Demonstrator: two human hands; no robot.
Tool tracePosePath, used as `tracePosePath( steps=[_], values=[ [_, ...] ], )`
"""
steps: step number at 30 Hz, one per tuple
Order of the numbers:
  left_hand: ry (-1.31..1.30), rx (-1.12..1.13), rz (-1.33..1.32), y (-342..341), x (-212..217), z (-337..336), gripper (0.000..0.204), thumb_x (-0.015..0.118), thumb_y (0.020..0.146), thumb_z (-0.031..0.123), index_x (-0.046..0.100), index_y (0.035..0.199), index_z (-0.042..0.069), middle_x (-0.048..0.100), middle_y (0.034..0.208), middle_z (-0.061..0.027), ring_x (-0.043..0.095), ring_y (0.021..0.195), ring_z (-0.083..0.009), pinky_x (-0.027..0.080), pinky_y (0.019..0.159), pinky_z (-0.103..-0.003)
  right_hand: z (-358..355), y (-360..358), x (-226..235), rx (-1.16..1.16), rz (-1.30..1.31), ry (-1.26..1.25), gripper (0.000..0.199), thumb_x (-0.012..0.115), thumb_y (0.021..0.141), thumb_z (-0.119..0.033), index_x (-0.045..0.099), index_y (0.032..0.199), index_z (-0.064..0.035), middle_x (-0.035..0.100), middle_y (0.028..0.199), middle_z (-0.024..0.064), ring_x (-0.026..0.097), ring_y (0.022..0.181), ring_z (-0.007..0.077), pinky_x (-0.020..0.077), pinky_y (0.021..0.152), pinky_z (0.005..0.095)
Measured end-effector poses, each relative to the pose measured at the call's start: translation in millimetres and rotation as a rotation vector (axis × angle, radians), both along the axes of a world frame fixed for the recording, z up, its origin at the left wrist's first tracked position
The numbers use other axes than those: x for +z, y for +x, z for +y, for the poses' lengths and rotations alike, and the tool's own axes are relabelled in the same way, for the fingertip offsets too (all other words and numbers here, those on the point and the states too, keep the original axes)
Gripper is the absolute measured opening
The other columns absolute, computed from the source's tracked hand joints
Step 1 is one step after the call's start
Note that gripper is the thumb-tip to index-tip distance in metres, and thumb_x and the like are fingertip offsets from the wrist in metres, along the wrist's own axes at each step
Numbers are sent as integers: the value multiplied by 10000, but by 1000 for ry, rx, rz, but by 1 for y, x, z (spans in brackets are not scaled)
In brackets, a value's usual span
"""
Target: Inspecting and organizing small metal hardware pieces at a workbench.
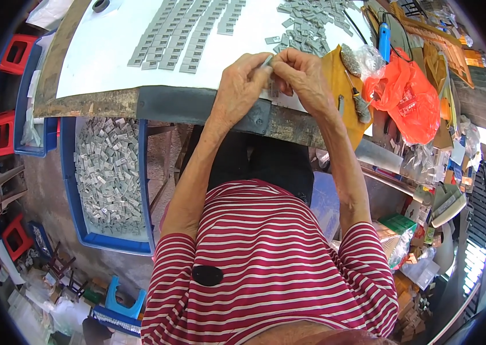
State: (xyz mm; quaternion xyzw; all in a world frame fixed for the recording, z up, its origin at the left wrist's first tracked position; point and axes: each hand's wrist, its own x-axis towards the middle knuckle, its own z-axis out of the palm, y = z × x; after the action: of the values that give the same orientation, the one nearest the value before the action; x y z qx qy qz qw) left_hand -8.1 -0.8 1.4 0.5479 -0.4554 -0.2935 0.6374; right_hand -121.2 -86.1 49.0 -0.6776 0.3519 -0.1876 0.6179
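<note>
Both hands meet at the near edge of the white work surface. The left hand and right hand are closed down to a fingertip pinch on one small grey flat piece, which shows only as a sliver between the thumbs and forefingers. The remaining fingers of each hand are curled under and carry nothing.

Orientation: the visible part of the piece appears to run with its long axis slanting from the left fingertips up and away toward the right fingertips, with its far end pointing toward the loose heap of grey pieces beyond the right fingers. Most of the piece is covered, so this reading is tentative.

Risks, as judged from this position:
- The grip is at the very tips and on a thin edge. A small twist of either hand could flip the piece out, and it would fall over the table's near edge just below the fingers, toward the lap or the blue tray of grey pieces below the left forearm.
- The hands work close to the heap. A sweep of the right fingers outward could scatter it.
- The laid rows of pieces sit beyond the left fingers. A reach across them with the wrist could drag them out of line.
</note>
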Motion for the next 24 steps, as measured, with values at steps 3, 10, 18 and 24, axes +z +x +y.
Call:
tracePosePath(
  steps=[3,10,18,24],
  values=[
    [198,-95,183,4,2,2,240,506,830,77,580,1026,-39,554,773,-85,488,617,-99,416,562,-245,0,-1,-2,13,10,-9,146,552,811,-112,544,712,-5,523,560,9,472,466,54,356,405,190],
    [70,50,-212,-3,-4,0,250,483,865,57,572,1084,-24,562,767,-49,479,657,-95,409,603,-239,-4,-6,-1,-10,91,-16,151,559,809,-114,548,699,-11,536,558,17,495,475,61,370,414,187],
    [135,-29,-32,-1,-2,2,254,476,846,72,561,1062,-33,618,821,-176,606,739,-225,466,671,-313,-5,-9,-4,-37,29,-14,122,591,805,-109,566,745,-7,558,599,18,520,508,64,396,445,183],
    [122,-61,204,0,-1,3,189,481,840,79,539,990,-20,571,693,-73,513,628,-101,430,563,-244,-6,-10,-1,-32,28,-3,103,603,805,-108,588,782,-9,557,602,6,515,511,52,385,452,173]
  ],
)
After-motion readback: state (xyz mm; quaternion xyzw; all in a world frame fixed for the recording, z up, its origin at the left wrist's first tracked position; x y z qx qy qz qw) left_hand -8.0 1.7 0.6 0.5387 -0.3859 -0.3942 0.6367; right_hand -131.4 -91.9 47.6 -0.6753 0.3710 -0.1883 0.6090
